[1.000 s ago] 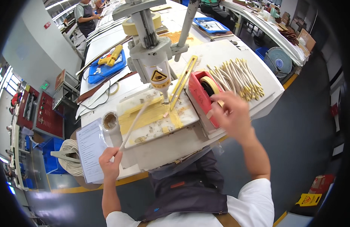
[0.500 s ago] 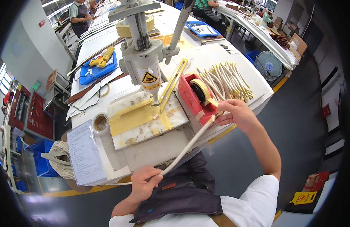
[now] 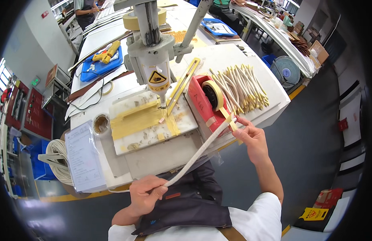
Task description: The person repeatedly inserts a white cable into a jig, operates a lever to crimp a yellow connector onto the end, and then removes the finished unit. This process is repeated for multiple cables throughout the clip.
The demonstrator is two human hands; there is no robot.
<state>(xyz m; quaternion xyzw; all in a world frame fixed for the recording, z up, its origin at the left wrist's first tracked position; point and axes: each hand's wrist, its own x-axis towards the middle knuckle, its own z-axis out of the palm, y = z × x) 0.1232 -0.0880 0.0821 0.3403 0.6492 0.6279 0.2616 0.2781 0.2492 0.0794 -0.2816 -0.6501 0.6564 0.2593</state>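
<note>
My left hand [image 3: 147,195] is closed round a thick white cord [image 3: 194,158], which rises to the right toward a red tape dispenser [image 3: 202,106]. A roll of pale yellow masking tape [image 3: 212,94] sits in the dispenser. From the roll, a strip of tape [image 3: 233,125] runs across the cord's upper end. My right hand [image 3: 252,140] pinches the strip's loose end between thumb and fingers, just beside the cord tip. Right behind the dispenser lies a bundle of short white cords [image 3: 242,88] with yellow-taped ends.
A grey press [image 3: 155,68] with a warning label stands over a white block [image 3: 149,120] bearing yellow tape. Nearby are a yellow utility knife [image 3: 184,86], a brown-filled cup [image 3: 101,123], a paper sheet [image 3: 83,158] and a blue tray [image 3: 101,66] with a glue gun. Coiled cord [image 3: 58,160] hangs at left.
My right hand has moved down toward me, drawing the tape strip across the cord's end. My left hand keeps its grip on the cord, and the view has shifted slightly.
</note>
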